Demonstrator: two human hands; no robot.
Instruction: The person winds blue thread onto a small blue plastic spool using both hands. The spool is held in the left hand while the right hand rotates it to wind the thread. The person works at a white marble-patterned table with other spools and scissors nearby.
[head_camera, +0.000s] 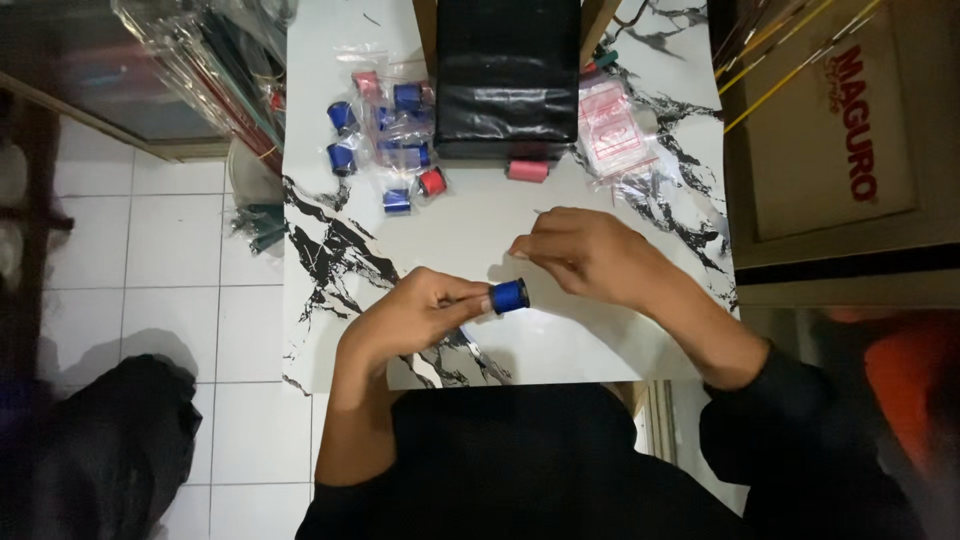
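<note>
the blue thread spool (509, 296) is a small, squat cylinder wound full with bright, slightly glossy blue thread. it lies on its side, its axis running roughly left to right, with one round end turned to the left and the other to the right. it sits pinched at its left end by fingertips, so that end is hidden while the wound blue body and the right rim show clearly. it hangs just above the white marble-patterned tabletop, near the middle of the table and toward its near edge, casting a soft shadow on the surface just right of it. whether a loose thread end leads off it cannot be told.
</note>
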